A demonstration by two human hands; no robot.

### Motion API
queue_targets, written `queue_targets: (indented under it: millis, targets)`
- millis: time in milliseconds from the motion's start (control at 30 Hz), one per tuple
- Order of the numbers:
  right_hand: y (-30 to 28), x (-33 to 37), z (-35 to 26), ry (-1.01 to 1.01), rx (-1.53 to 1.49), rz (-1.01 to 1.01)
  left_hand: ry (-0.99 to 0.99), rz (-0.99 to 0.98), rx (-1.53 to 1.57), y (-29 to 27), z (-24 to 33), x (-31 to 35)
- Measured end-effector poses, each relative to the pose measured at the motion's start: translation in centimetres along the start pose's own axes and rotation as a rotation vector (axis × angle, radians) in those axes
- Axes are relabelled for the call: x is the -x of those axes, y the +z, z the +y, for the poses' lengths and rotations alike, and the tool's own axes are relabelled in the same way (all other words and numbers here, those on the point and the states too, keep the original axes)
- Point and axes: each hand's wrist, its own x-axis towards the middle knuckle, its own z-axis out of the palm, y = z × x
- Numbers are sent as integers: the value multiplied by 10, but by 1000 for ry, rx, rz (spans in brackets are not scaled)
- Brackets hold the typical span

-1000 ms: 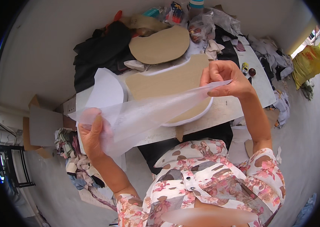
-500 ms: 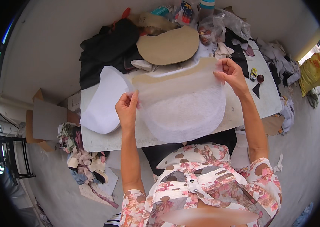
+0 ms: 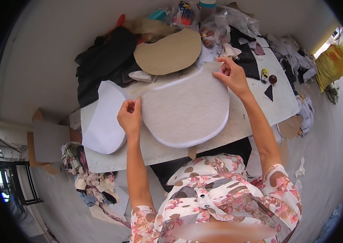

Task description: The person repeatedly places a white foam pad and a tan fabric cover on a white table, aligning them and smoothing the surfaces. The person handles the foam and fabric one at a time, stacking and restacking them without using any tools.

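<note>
A thin beige-grey cloth piece (image 3: 185, 107) with a rounded near edge lies spread on the table in front of me. A white layer beneath it shows along the curved rim. My left hand (image 3: 130, 117) pinches its far left corner between thumb and fingers. At the far right corner, my right hand (image 3: 233, 79) pinches the same piece. Left of it rests a stack of white cut pieces (image 3: 104, 119), close by my left hand. A tan cardboard template (image 3: 169, 52) with a curved outline lies beyond the cloth.
The pale table (image 3: 108, 162) carries black fabric (image 3: 104, 65) at the far left and clear plastic bags (image 3: 216, 30) at the back. A toy car (image 3: 264, 75) and a dark round ball (image 3: 272, 79) sit on the right. Fabric scraps (image 3: 94, 182) heap by the left corner; a yellow bag (image 3: 335, 67) stands right.
The held cloth has come down from a raised, see-through position to lie flat, its beige-grey surface showing. Both hands have lowered with it, still pinching its corners.
</note>
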Motion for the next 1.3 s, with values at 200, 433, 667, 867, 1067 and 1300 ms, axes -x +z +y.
queue_targets:
  millis: [200,433,667,867,1067,1300]
  targets:
    - [-3,2,-8,-57,229,50,-94,-49,1,-4,0,-3]
    - [2,19,-28,-454,681,-181,624,-230,-422,-2,27,26]
    - [16,26,-20,-364,778,-398,550,-418,-449,5,16,30]
    - [39,-40,-64,-478,427,-108,501,-384,-309,-3,26,21]
    - [160,-116,-55,-414,392,-300,322,-86,208,-4,36,-21]
    - [202,-143,-23,-300,553,-352,-409,-211,984,26,27,-87]
